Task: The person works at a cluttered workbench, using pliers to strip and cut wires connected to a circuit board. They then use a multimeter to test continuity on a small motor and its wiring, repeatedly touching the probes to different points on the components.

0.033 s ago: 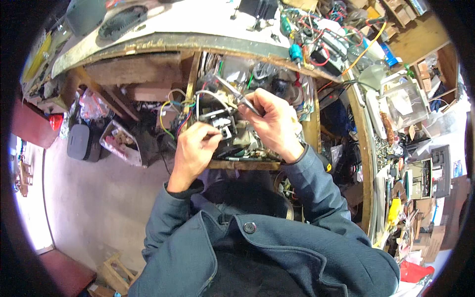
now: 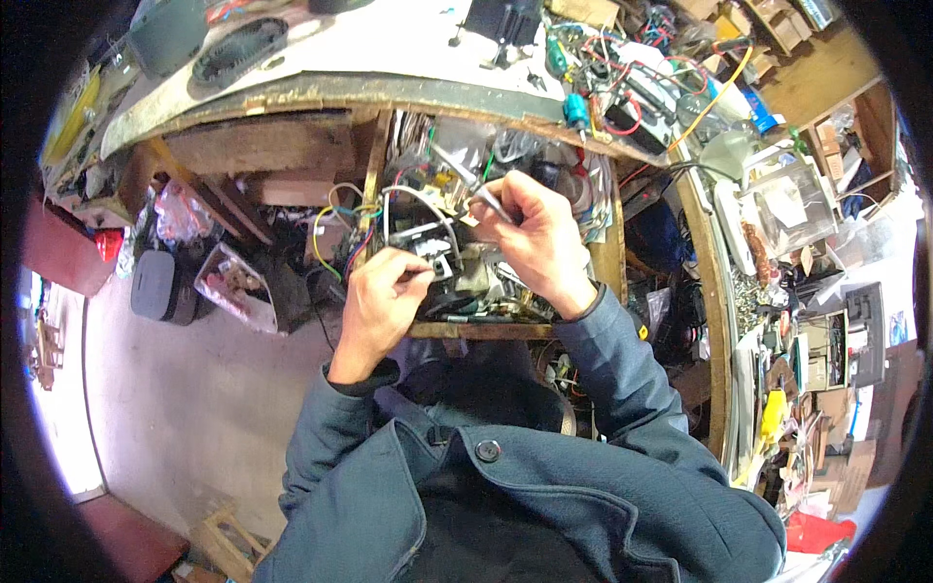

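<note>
One person's right hand (image 2: 533, 233) is holding a slim grey tool (image 2: 466, 180), and its long end is pointing far and left. The left hand (image 2: 382, 296) is keeping its fingertips close together beside a small white part (image 2: 443, 264); I can't tell if they are gripping it. That part is sitting over the left side of a messy wooden drawer (image 2: 486, 331). Hardly anything is changing from a blink ago, so the same fiddly work seems to be going on.

coat (image 2: 593, 491): dark slate blue, thick matte cloth | button (image 2: 488, 451): round, dark, on coat front | front flaps (image 2: 364, 500): wide, wavy-edged | sleeves (image 2: 622, 360): same blue, creased | inner cuffs (image 2: 374, 376): blackish, both wrists | inner layer (image 2: 496, 539): black, possibly knitted, too shadowed to tell
</note>
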`<state>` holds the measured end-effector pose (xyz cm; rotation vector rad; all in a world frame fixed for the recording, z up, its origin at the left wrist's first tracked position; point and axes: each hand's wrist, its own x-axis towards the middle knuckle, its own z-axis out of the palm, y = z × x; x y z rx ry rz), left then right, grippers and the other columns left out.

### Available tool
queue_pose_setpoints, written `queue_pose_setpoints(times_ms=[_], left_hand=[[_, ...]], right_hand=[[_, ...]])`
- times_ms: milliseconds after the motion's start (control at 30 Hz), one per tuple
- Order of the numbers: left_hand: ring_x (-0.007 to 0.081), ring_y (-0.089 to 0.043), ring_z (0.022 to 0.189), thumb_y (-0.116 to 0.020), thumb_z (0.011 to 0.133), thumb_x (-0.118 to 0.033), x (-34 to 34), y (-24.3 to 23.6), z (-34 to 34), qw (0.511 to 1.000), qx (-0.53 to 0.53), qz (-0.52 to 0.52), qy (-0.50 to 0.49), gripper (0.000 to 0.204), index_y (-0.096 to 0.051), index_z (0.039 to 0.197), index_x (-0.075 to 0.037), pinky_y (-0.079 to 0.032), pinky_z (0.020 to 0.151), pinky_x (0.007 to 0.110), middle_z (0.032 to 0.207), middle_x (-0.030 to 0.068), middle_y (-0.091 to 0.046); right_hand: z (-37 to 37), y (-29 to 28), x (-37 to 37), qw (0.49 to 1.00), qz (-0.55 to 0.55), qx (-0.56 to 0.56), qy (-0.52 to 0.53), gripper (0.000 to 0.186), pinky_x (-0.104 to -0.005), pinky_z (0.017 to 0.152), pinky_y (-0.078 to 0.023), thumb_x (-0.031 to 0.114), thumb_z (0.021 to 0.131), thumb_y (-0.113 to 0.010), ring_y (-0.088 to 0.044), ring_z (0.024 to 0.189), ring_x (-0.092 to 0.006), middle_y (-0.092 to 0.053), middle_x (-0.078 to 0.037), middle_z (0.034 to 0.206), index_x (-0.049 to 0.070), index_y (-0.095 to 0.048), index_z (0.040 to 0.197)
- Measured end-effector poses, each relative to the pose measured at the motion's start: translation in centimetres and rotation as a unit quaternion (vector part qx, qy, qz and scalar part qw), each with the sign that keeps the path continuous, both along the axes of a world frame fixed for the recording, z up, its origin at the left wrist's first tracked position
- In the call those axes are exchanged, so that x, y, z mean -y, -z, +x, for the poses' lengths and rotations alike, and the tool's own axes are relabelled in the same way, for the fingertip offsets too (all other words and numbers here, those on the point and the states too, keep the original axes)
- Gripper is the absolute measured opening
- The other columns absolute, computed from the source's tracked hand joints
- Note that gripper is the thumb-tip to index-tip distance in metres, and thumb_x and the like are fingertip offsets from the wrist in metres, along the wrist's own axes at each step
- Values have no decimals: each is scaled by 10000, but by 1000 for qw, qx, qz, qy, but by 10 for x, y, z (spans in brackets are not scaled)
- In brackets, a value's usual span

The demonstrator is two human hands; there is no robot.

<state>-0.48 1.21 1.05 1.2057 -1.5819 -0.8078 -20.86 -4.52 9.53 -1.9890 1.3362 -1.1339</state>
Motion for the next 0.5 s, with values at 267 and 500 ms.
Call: queue_pose_setpoints(times_ms=[267, 500], left_hand=[[165, -693, 726, -744, 915, -68, 5, 4, 0, 999, 34, -36, -2, 97, -737, 957, 19, -537, 641, 304, 850, 105, -703], [311, -720, 798, -755, 890, -86, 6, 6, -1, 1000, 26, -13, 2, 113, -740, 950, 9, -556, 717, 385, 872, 162, -714]], right_hand=[[-27, -44, 99, 985, -110, -12, 130, 308, -295, 574, -401, 87, 874, -792, -468, 645, -78, -564, 5, 671, 30, -524, 733], [-47, -44, 188, 964, -180, -119, 154, 282, -395, 660, -480, 193, 840, -809, -573, 665, -247, -600, -127, 708, 4, -601, 823]])
